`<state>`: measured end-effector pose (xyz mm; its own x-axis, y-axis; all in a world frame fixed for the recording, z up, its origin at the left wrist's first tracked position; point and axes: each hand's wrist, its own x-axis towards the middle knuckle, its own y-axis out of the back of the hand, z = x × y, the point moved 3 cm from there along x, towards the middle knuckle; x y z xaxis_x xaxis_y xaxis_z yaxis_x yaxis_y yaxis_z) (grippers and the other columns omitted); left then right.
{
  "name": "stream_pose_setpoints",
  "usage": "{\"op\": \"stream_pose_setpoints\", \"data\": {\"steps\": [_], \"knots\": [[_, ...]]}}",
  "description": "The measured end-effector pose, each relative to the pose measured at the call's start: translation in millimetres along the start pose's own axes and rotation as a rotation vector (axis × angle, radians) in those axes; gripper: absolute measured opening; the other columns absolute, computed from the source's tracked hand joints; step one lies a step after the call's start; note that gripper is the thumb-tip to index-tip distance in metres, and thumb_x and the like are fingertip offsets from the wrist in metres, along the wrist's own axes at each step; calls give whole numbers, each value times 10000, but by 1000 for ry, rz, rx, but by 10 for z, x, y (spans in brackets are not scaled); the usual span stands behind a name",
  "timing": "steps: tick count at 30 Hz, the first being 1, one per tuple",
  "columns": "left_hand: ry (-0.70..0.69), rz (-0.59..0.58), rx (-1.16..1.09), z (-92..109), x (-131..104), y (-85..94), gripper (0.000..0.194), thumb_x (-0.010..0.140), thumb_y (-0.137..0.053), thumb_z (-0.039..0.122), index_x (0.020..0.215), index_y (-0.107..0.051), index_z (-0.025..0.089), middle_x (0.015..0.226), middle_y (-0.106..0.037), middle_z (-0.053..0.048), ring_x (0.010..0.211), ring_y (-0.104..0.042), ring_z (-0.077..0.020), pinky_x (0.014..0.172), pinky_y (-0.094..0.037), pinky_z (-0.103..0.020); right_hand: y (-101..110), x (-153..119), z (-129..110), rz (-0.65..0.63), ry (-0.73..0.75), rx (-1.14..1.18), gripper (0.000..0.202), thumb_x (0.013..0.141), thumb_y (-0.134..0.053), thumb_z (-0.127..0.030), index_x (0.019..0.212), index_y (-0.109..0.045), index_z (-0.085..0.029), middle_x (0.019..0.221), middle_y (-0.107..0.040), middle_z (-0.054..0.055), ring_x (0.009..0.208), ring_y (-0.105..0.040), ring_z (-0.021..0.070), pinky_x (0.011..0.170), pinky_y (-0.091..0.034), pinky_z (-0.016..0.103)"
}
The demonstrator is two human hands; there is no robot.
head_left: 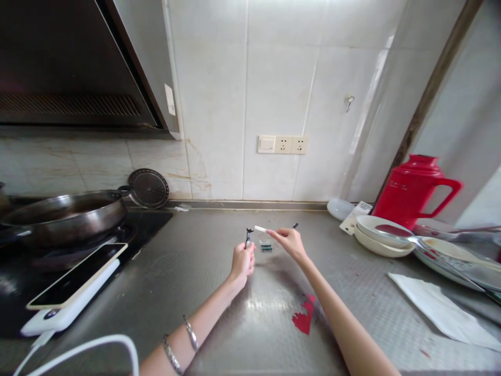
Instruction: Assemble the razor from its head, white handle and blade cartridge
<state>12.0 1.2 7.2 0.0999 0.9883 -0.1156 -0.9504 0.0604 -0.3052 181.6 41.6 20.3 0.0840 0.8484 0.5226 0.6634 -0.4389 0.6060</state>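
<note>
Over the middle of the steel counter (219, 235), my left hand (242, 262) is closed round a small dark tool (248, 237) that points upward. My right hand (288, 242), to its right, pinches a short white stick (260, 228). The stick's left end is close to the tool's top; whether they touch is too small to tell. Behind and between my hands, a small clear packet with dark strips (266, 246) lies on the counter. A small black item (295, 225) lies just beyond my right hand. Two silver bracelets are on my left forearm.
On the left are a pan (62, 214) on the stove, a phone (80, 274) and a white power bank with a cable. A torn red piece (304, 316) lies between my forearms. Bowls (383, 235), a white napkin (442, 308) and a red thermos (409, 190) stand right.
</note>
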Motion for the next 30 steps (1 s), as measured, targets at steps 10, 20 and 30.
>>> {"op": "stream_pose_setpoints", "data": {"steps": [10, 20, 30], "knots": [[-168, -150, -26, 112, -7, 4, 305, 706, -576, 456, 708, -444, 181, 440, -271, 110, 306, -189, -16, 292, -110, -156, 19, 67, 246, -20, -82, 51, 605, 718, -396, -674, 631, -675, -144, 505, -559, 21, 519, -499, 141, 489, -318, 216], [-200, -205, -51, 147, 2, 27, 309, 703, -590, 451, 721, -436, 184, 444, -264, 113, 317, -174, -18, 279, -114, -139, 26, 136, 420, 8, -114, 139, 500, 757, -463, -493, 1066, -640, -141, 660, -630, 52, 590, -538, 158, 562, -400, 244], [-236, -226, -36, 138, 18, 50, 300, 710, -592, 442, 720, -446, 180, 438, -271, 113, 310, -176, -17, 273, -121, -137, -69, 103, 332, -51, -104, 330, 468, 772, -466, -471, 1063, -615, -136, 655, -587, 31, 591, -572, 143, 436, -466, 204]]}}
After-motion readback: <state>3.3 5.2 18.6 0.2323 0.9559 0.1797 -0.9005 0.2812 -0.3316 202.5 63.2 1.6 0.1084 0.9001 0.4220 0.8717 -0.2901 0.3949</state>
